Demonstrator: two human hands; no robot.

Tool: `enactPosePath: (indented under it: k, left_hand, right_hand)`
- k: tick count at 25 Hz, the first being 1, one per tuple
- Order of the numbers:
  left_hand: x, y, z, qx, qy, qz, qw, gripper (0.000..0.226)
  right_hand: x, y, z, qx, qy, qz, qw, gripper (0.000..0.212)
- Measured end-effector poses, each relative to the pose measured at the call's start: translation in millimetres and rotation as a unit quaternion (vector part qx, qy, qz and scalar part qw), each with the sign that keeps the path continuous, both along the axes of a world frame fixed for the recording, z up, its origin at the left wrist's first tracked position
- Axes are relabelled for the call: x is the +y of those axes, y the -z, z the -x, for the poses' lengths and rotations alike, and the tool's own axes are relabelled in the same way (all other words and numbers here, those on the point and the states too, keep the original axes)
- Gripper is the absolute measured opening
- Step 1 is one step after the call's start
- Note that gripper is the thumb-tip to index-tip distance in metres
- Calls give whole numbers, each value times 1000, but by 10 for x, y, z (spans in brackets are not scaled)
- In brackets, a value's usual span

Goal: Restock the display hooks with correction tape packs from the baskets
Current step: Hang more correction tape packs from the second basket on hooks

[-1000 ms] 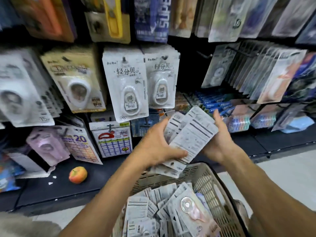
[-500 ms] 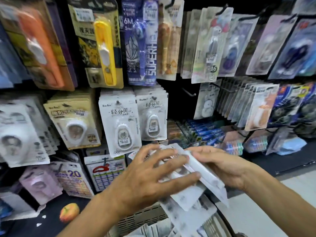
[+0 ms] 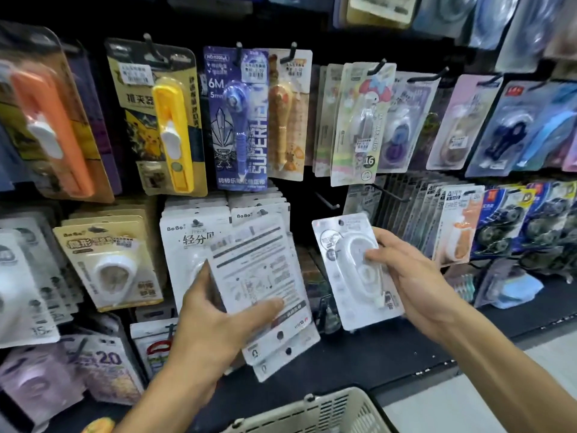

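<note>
Hands have parted since half a second ago: the packs that were bunched together between them are now split, and the view has tilted up the rack. Left hand (image 3: 215, 320) grips a fanned stack (image 3: 265, 295) of packs, backs facing out, thumb pressed across the print, fingers curled behind; stack held in front of the hanging BoBo packs (image 3: 190, 242). Right hand (image 3: 415, 276) pinches one pack (image 3: 352, 270), front facing out, thumb on the blister, fingers wrapped behind its right edge. This pack is held up just below a bare hook (image 3: 327, 201), not touching it. Gap between stack and pack. Basket (image 3: 315, 410) rim at bottom edge, below both hands; contents not visible.
</note>
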State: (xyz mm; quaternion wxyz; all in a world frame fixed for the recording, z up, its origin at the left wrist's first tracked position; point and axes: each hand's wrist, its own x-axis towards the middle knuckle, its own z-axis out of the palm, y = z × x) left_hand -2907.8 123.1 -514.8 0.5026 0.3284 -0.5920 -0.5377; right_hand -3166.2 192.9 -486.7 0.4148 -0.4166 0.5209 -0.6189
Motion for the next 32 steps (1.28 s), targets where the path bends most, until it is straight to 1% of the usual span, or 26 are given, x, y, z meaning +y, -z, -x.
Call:
enactPosePath:
  k: [1,2,4,5,7,10,11,12,14,15,16,17,18,19,20,22,23,24,25,26,27,28,29,30,31,32]
  left_hand:
    - [-31,11,9,41,23,-77,996,79]
    - [-43,9,18,52,43,-116,991,88]
    - [-16,-40,46,44,61,-145,987,102]
    - [-5,-62,64,46,66,-154,985,105]
    - [-24,-83,103,55,71,-171,981,98]
    - [-35,-83,140,75,95,-200,972,78]
    - [-35,-75,153,77,109,-212,968,75]
    - [-33,-76,163,75,124,-224,964,74]
    - [-33,-90,146,56,152,-238,958,74]
    - [-40,-103,137,34,168,-238,956,74]
    - [-46,-111,134,9,183,-238,954,75]
    - [-35,-109,136,-11,197,-240,950,73]
    - [-17,-101,150,-24,206,-245,947,68]
    - [7,-86,176,-28,210,-249,945,63]
    - [34,-60,204,-25,212,-254,943,63]
    - [106,3,251,3,219,-267,938,76]
    - [137,24,267,10,223,-267,937,81]
    - [156,37,276,6,222,-259,940,82]
    - [160,52,286,-3,216,-249,944,82]
    - [147,59,297,-12,206,-245,947,80]
    - [128,56,301,-21,194,-248,949,79]
    - [93,58,297,-24,179,-258,949,75]
    - [52,53,279,-17,161,-274,948,69]
    - [12,27,252,-1,149,-292,945,65]
    - [-24,-3,220,24,146,-313,938,61]
    - [-63,-30,183,50,149,-332,930,57]
  right_hand:
    - [-50,-9,-20,-2,6,22,1000,34]
    - [-103,-12,-46,0,18,42,999,35]
    - [-207,11,-80,20,68,48,996,34]
    - [-249,36,-68,32,104,40,993,37]
    - [-301,73,-16,48,159,26,986,40]
    - [-362,60,-34,88,222,6,971,21]
    - [-378,68,-40,109,238,-5,965,21]
    - [-385,72,-38,154,254,-20,955,23]
    - [-316,33,-75,306,279,-42,909,26]
    - [-250,-15,-141,347,260,-31,901,32]
    - [-191,-66,-241,321,207,-23,924,39]
    - [-134,-118,-398,242,123,-25,962,42]
    - [-86,-138,-568,159,32,-37,986,39]
    - [-75,-119,-713,102,-25,-56,993,33]
    - [-79,-87,-822,63,-32,-75,995,26]
    - [-92,-32,-923,-28,61,-88,994,16]
    - [-102,-19,-904,-92,103,-84,987,13]
    - [-104,-15,-870,-150,126,-80,977,12]
    - [-100,-27,-833,-187,141,-79,969,13]
    - [-103,-53,-791,-191,154,-67,967,13]
    - [-107,-70,-738,-161,164,-33,973,11]
    - [-107,-98,-693,-109,172,23,979,12]
    - [-100,-133,-635,-55,169,99,979,19]
    - [-83,-161,-578,4,150,174,973,28]
    - [-54,-166,-531,70,117,224,965,34]
    - [-31,-155,-503,136,82,240,958,37]
